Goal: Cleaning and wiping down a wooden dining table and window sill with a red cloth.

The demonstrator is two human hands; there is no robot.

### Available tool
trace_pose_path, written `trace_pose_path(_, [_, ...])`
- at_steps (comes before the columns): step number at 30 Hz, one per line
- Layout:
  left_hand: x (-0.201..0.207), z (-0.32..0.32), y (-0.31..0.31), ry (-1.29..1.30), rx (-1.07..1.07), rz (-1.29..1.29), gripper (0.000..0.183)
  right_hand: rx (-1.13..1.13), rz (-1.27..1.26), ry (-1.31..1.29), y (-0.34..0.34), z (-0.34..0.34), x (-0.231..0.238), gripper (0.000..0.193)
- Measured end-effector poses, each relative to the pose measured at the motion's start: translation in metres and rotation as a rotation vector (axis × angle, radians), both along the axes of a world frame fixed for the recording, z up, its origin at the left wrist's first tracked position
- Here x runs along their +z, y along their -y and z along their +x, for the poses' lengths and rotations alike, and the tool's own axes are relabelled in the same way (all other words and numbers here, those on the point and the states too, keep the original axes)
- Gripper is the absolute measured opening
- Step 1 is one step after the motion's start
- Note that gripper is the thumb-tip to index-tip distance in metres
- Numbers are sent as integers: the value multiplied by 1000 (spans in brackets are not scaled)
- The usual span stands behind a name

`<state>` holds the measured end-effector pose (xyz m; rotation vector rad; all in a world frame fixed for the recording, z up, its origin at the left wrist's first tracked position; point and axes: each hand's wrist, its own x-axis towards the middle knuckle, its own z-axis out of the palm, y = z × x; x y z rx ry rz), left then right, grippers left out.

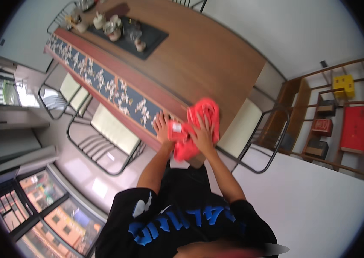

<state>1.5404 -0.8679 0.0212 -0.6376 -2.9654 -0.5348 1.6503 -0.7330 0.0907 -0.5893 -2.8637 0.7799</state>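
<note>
A bunched red cloth (185, 148) with a small white label lies at the near corner of the wooden table, part of it drooping over the edge towards me. My right hand (204, 133) rests on top of it, fingers stretched out across the folds. At the cloth's left side my left hand (162, 128) lies flat with fingers apart, over the end of the dark floral table runner (124, 96). The upper part of the cloth is slightly blurred. I cannot tell whether it is a garment or a towel.
Across the wooden table (207, 56), a black tea tray (149, 48) holds several pots and cups. Chairs with cream seats stand at the left, such as the near one (113, 129), and another chair (244, 127) at the right. A wooden shelf (295, 101) with boxes stands farther right.
</note>
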Motion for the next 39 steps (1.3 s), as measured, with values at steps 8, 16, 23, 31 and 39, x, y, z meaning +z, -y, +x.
trace_pose_path(8, [36,-54,-20,-14,-475,-215,59,395,53,196,-8,57,5,59])
trace_pose_path(16, [35,-85,-55,46,-356,86,50,-124,260,-47,-253,-40,-64,53])
trace_pose_path(23, [37,-83,-51,125,-345,-35,47,-455,531,-9,-421,-216,-90,55])
trace_pose_path(31, [35,-80,-55,106,-348,-39,51,32,128,-283,-217,-373,-40,36])
trace_pose_path(39, [20,-85,-45,444,-276,-169,46,186,-382,-393,-52,-233,-25,33])
